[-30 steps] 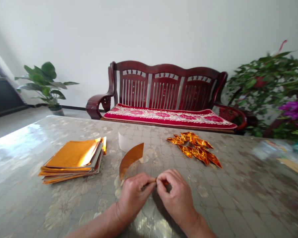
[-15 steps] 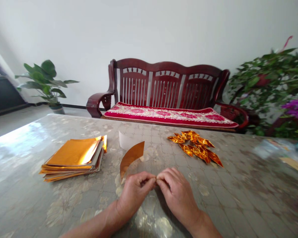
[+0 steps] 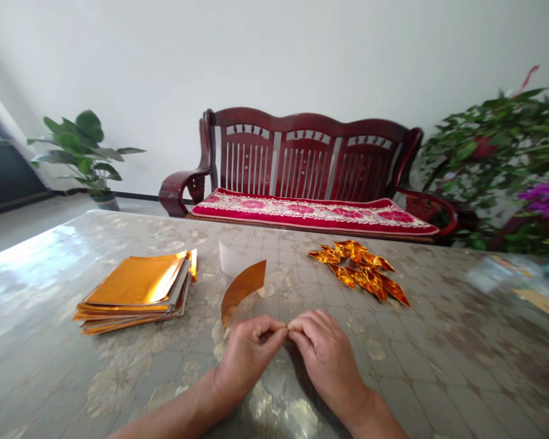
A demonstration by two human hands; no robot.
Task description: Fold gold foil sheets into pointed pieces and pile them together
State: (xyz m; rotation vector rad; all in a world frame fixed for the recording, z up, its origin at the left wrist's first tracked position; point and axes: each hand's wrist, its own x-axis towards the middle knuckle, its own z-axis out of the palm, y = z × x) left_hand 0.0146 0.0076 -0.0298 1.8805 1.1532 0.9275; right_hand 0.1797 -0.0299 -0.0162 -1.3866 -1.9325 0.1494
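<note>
My left hand (image 3: 254,344) and my right hand (image 3: 324,347) meet low in the middle, above the table. Both have thumb and forefinger pinched, with the fingertips touching or almost touching. Between them shows only a tiny tan bit, too small to name. Just beyond my left hand a curved strip of gold foil paper (image 3: 242,289) stands on edge, its near end close to or behind the knuckles. Whether the hand touches it I cannot tell. Behind the strip rises a pale, curved, translucent shape (image 3: 233,259). Off to the left lies a stack of gold foil sheets (image 3: 135,280).
Several folded gold foil pieces (image 3: 366,268) lie in a loose group at the right rear of the patterned table (image 3: 421,341). Clear plastic bags (image 3: 503,274) sit at the far right. Past the table stand a wooden bench (image 3: 302,152) and potted plants (image 3: 85,146).
</note>
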